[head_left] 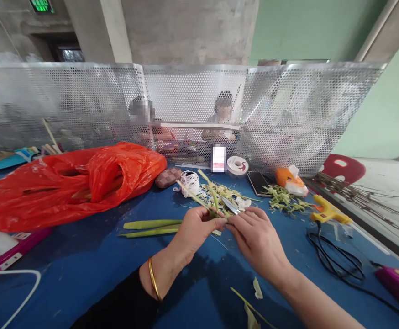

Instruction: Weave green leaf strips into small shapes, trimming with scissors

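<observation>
My left hand [194,230] pinches a bundle of pale green plant strips [214,197], whose ends stick up past the fingers. Close against it, my right hand [259,235] is closed around scissors [230,205], their silver blades pointing up and left. The handles are hidden in the palm. The fingertips of both hands nearly meet at the bundle. Long green leaf strips [151,224] lie on the blue table to the left of my left hand. Behind the hands spreads a pile of pale plant scraps [233,194], with a ball of white cord [189,183] at its left.
A red plastic bag [72,178] covers the left side. At the back stand a white spool [238,165], a phone [257,183] and an orange tissue holder [290,179]. A yellow glue gun [329,211] with black cable lies right. Two people sit behind the perforated screen [192,82].
</observation>
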{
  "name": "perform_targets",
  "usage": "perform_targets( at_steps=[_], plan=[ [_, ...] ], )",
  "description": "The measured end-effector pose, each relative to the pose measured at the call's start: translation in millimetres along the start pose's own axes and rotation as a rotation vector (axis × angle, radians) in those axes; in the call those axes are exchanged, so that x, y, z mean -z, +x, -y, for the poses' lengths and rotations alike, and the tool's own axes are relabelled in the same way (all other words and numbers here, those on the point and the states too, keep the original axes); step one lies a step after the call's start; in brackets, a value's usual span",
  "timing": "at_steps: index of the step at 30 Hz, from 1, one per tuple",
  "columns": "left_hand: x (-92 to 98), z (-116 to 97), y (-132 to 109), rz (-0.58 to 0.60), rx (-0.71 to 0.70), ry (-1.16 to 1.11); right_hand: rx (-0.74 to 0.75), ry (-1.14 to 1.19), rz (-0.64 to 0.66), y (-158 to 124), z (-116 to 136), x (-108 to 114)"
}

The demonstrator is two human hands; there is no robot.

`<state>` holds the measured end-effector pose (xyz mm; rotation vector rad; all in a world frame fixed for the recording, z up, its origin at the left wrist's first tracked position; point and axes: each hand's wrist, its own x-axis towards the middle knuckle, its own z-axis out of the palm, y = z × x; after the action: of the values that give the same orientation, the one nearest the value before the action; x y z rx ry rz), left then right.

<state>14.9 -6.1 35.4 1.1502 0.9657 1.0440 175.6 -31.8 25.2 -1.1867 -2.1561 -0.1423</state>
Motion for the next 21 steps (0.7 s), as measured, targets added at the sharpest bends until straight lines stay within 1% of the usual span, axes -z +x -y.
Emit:
perform_targets(
  at_steps=[3, 7, 11, 14, 16, 18, 21],
  plan=[
    [1.6, 2, 2, 0.013, -0.033, 0.032, -0.12, 0.132, 0.049, -2, 2, 0],
    [6.8, 3, 6, -0.023, -0.016, 0.049, -0.306, 0.311, 0.144, -1, -1, 6],
    [12.2, 4, 11, -0.027, 0.01, 0.047, -0.388, 0.419, 0.222, 0, -2, 13],
    [14.0, 4, 13, -0.017, 0.034, 0.034, -0.395, 0.44, 0.263, 1, -3, 14],
    [13.0, 4, 11, 0.02, 0.042, 0.036, -0.412, 0.479, 0.255, 3, -6, 13],
    [9.6, 5, 8, 0.082, 0.053, 0.07, -0.46, 0.569, 0.196, 5, -9, 11],
    [2.3, 6, 0, 0.19, 0.111, 0.159, -0.582, 0.841, 0.117, 7, -11, 5]
  ],
)
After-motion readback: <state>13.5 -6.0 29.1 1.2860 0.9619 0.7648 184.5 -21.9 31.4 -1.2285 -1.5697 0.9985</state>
